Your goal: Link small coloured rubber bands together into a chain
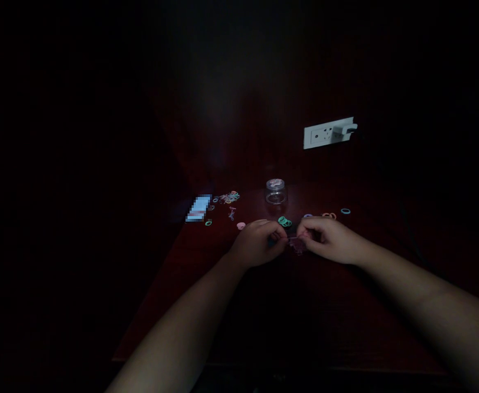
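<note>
Fingertips of my left hand [262, 240] and my right hand [327, 237] are pinched shut on a thin pale-purple hair tie [293, 238], which spans the short gap between them. Just below it, a small pile of purplish hair ties [298, 247] lies on the dark red table, partly in shadow. Green hair ties [284, 221] sit right behind the gap between my hands. Next to my left hand is a pink bundle [241, 225]. Orange hair ties [328, 216] and a violet one [307, 216] show behind my right hand, partly covered by it.
A clear lidded jar [276, 192] stands behind my hands. A mixed heap of hair ties [229, 197] lies at the back left, beside a lit phone [199, 208]. One blue hair tie [345, 211] lies at right. A wall socket [328, 133] holds a plugged-in charger.
</note>
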The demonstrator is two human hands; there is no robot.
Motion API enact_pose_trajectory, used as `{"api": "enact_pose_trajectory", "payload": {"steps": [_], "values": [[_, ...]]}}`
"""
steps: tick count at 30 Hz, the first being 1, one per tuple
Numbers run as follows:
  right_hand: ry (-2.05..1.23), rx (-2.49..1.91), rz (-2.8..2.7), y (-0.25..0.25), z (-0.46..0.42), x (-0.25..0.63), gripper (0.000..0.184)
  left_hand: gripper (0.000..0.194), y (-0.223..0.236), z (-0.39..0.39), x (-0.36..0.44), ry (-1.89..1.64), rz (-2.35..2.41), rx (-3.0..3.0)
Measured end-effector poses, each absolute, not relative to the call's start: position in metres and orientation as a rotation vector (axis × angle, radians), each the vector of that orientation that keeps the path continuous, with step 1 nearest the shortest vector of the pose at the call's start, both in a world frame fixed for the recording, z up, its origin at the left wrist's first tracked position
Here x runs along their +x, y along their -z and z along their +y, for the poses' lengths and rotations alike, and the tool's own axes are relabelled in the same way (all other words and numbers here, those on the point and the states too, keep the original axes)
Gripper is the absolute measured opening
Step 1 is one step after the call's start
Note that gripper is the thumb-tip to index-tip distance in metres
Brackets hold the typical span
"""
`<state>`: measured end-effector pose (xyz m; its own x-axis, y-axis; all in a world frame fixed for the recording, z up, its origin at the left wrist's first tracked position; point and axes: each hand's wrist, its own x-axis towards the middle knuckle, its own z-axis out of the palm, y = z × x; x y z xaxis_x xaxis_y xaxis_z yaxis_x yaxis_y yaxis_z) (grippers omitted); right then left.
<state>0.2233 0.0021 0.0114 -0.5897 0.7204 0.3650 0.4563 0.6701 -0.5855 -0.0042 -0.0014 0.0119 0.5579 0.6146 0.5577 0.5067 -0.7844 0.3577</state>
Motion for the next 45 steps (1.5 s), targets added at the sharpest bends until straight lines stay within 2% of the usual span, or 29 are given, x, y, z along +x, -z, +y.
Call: {"api": "enact_pose_trajectory", "payload": {"steps": [22,28,32,45], "values": [[-0.512,-0.918,-2.291,-0.0147,0.0017,0.2256,0.008,0.002,-0.0094,-0.0004,-0.0082,-1.033,0.98,2.645],[-0.555,-0.888,-2.287,-0.0141,0.0009,0.2231,0.011,0.022,-0.0124,-0.0027,-0.005,-1.048,0.921,2.621],[-0.604,-0.895,-2.278,-0.0136,0.0,0.2223,0.012,0.008,-0.0115,-0.0004,-0.0048,-0.991,0.947,2.649],[-0.547,-0.885,-2.308,-0.0139,0.0009,0.2241,0.011,0.001,-0.0138,-0.0029,-0.0051,-1.021,0.961,2.623]]}}
